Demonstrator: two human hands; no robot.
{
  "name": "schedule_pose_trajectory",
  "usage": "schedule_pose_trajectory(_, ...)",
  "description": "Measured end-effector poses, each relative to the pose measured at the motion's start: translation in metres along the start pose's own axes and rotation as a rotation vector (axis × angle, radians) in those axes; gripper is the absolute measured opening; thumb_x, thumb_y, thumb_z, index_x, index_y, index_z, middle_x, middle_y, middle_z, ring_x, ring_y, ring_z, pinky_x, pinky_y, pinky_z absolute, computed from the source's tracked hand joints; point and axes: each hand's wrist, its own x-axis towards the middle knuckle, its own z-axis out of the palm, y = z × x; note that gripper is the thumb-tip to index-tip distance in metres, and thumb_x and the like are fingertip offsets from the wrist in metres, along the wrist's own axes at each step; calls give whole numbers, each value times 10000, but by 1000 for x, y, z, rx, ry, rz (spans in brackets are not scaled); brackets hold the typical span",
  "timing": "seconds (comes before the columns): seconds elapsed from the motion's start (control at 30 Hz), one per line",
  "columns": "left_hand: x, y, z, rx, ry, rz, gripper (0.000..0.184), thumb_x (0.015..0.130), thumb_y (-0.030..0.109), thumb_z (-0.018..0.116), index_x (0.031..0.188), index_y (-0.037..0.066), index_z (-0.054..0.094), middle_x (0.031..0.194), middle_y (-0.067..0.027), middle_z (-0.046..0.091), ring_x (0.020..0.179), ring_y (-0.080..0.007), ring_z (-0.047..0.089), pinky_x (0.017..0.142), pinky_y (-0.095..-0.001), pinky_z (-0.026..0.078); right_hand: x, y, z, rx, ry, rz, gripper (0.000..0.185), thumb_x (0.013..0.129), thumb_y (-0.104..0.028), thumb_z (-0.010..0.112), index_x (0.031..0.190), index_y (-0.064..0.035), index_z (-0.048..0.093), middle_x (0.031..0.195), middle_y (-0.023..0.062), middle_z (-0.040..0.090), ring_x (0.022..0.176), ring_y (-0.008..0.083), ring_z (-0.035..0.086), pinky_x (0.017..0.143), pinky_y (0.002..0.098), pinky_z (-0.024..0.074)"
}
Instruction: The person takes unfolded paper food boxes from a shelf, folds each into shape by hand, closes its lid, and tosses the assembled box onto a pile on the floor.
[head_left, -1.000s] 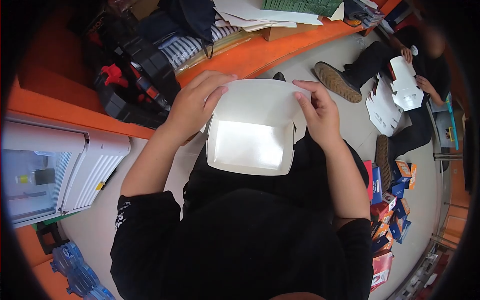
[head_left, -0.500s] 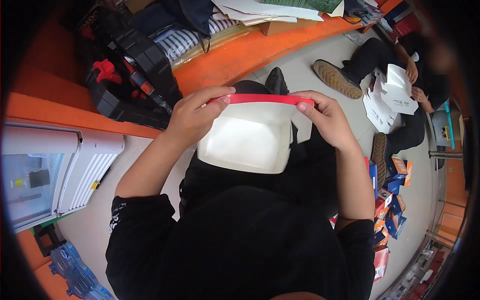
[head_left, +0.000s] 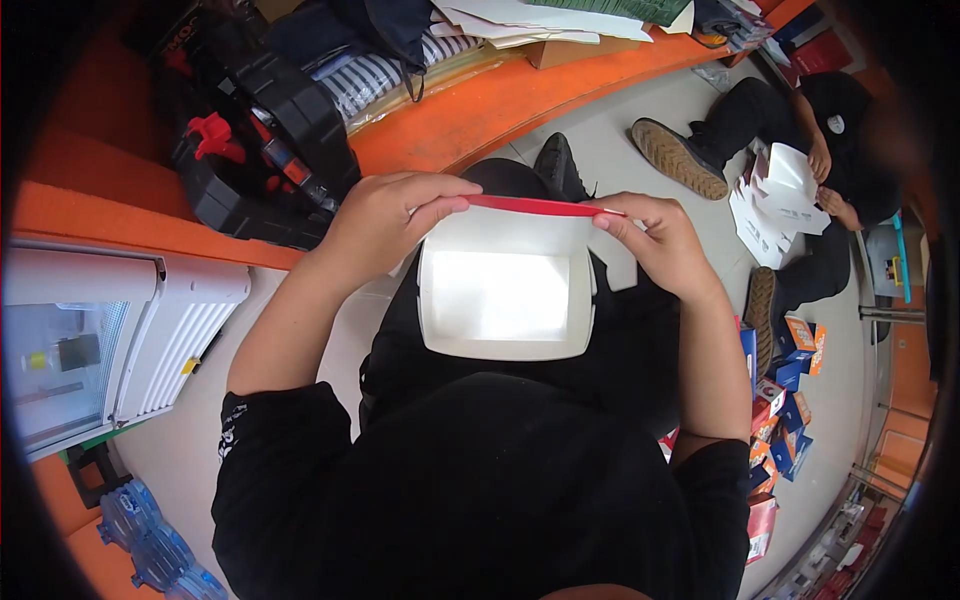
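A cardboard box (head_left: 505, 295), white inside, rests over my lap with its open side facing me. Along its far edge runs a red strip (head_left: 540, 205). My left hand (head_left: 405, 215) pinches the left end of that strip between thumb and fingers. At the right end, my right hand (head_left: 655, 238) grips the same edge, thumb on the near face. A loose white side flap (head_left: 618, 258) hangs below my right hand. The outside of the box is mostly hidden from me.
Ahead is an orange shelf (head_left: 480, 115) with papers (head_left: 540, 22) and a black tool case (head_left: 290, 120). Another person (head_left: 760, 110) sits at the right, handling white cardboard sheets (head_left: 785, 205). Several small coloured boxes (head_left: 785, 420) lie at my right. Large blue bottles (head_left: 155, 540) stand lower left.
The box has shifted slightly right and tilted, so its red edge looks thinner and its inside faces me more squarely. Both hands keep their grip. The other person's sheets moved a little.
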Motion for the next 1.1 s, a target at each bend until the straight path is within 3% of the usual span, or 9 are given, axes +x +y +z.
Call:
schedule_pose_trajectory(0.07,2,2,5,120,50,144,142,791,128,638,901,41,660,835,-76,665,773,-208,640,698,-302,486,10,-13,-6,-183,-11,-173,198,800,-166,636,922,-11,652,865,145,655,727,270,628,658,317,488)
schedule_pose_trajectory(0.13,6,12,11,211,70,255,124,776,122,648,879,53,660,810,-64,661,732,-210,630,668,-305,478,10,-48,0,-260,-57,-136,187,810,-126,615,977,-50,653,977,132,637,882,293,592,839,341,412)
schedule_pose_trajectory(0.27,12,25,14,290,28,370,106,749,117,663,847,77,657,767,-36,650,679,-194,609,628,-294,449,11,-48,26,-508,-31,-214,152,767,-152,662,911,-102,667,794,42,660,708,187,605,763,310,403)
schedule_pose_trajectory(0.37,12,15,8,299,52,356,115,747,131,669,846,74,658,760,-41,646,681,-195,609,627,-296,447,8,-38,20,-470,94,-299,120,771,-143,658,879,-91,669,777,48,658,675,191,596,766,296,401)
schedule_pose_trajectory(0.5,10,-2,5,276,95,292,118,747,133,674,841,64,663,775,-57,651,702,-206,614,641,-301,458,0,-15,-2,-255,-37,67,170,795,-141,640,923,-28,645,829,106,655,715,224,602,656,316,456)
schedule_pose_trajectory(0.67,23,-12,-1,240,225,331,281,733,127,694,997,57,628,896,-93,649,772,-206,624,687,-291,472,7,0,-8,228,68,197,218,834,-99,600,1018,17,617,862,88,637,765,104,555,705,248,446)
schedule_pose_trajectory(0.87,11,-12,-7,210,-4,-147,430,736,20,664,1147,93,561,1038,-126,623,883,-249,621,770,-302,471,-6,3,-2,28,142,-5,220,817,15,520,1006,-16,628,998,107,642,952,228,602,838,293,454)
schedule_pose_trajectory(1.0,-12,-11,-4,356,-51,136,485,690,-98,604,1119,126,600,1036,-103,602,943,-258,590,796,-307,465,-38,23,17,-356,188,-293,453,664,102,535,1052,-108,632,1164,93,565,1100,311,514,949,400,383)
schedule_pose_trajectory(1.1,-48,-42,35,73,-2,-15,458,741,-91,536,1146,120,555,1244,-151,437,1100,-315,487,913,-359,410,-65,53,59,-122,227,-117,522,689,121,493,1151,-112,564,1294,191,423,1221,356,391,1009,407,324)
